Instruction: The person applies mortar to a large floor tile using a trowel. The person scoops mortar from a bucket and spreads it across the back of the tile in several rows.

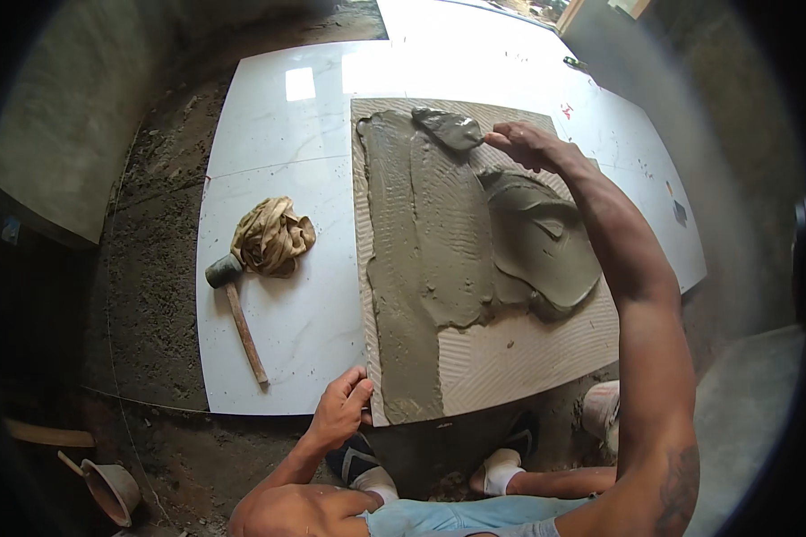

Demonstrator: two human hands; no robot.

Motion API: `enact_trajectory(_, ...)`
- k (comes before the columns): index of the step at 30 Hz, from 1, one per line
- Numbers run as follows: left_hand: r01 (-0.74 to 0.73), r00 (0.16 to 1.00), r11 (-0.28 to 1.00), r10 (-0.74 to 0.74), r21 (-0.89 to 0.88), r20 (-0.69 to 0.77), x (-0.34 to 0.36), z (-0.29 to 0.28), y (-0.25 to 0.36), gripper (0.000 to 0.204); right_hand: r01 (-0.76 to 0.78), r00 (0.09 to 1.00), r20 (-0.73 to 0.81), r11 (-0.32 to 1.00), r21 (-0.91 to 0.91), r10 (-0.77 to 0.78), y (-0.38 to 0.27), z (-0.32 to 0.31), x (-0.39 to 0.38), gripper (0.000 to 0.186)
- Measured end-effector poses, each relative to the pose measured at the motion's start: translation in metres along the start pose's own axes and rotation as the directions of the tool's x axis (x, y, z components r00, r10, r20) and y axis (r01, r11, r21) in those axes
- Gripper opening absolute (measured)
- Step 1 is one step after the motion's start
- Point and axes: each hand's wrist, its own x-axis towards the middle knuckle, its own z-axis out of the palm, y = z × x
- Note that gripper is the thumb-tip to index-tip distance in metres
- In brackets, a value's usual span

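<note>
Clock positions are read from the middle of the ridged tile (528, 362), which lies on white tiles (278, 116). At 1 o'clock, our right hand (524, 147), arm extended, is closed around the handle of a mortar-coated trowel (450, 129). Between 7 and 8, our left hand (343, 407) pinches the ridged tile's corner. Outward, we locate a bucket (602, 407) at 5, contents not discernible; at 8, a tilted pail (114, 494), a stick (70, 463) at its rim.
</note>
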Motion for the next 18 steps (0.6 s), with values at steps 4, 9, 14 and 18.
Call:
enact_trajectory(4, -0.021, 1.0, 0.999, 0.02, 0.037, 0.017, 0.0, 0.003, 0.001, 0.027, -0.335, 0.929, 0.236, 0.92, 0.205, 0.286, 0.006, -0.029, -0.003, 0.051)
enact_trajectory(9, 0.028, 0.999, 0.999, -0.028, 0.022, 0.035, -0.004, 0.005, 0.004, 0.027, -0.49, 0.799, 0.476, 0.856, 0.163, 0.367, 0.005, -0.029, -0.021, 0.054)
enact_trajectory(14, -0.014, 1.0, 1.0, 0.014, 0.023, 0.0, -0.001, 0.005, 0.01, 0.029, -0.458, 0.727, 0.632, 0.875, 0.157, 0.267, -0.002, -0.022, -0.094, 0.047)
enact_trajectory(18, -0.035, 0.999, 0.997, 0.035, 0.064, -0.002, -0.002, 0.0, 0.004, 0.035, -0.333, 0.688, 0.715, 0.929, 0.16, 0.124, -0.01, -0.012, -0.172, 0.044)
